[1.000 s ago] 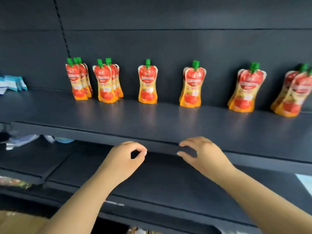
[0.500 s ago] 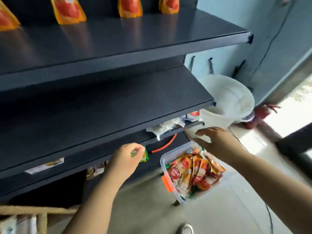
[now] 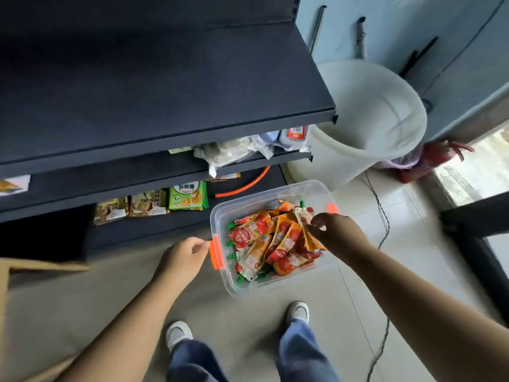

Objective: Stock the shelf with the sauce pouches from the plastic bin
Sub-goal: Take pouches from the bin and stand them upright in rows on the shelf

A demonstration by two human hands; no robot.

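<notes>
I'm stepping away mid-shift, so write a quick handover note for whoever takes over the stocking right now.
Left hand: loosely curled, holding nothing, beside the orange latch of the clear plastic bin on the floor.
Right hand: over the bin, apparently pinching one red-and-orange, green-capped sauce pouch.
Bin: many more pouches lie in it in a heap.
Done: cannot tell; the dark shelf board in view shows no pouches.
Left: lift this pouch to the shelf, then the rest.

Both arms reach down, left hand loosely curled, right hand pinching a pouch.
</notes>
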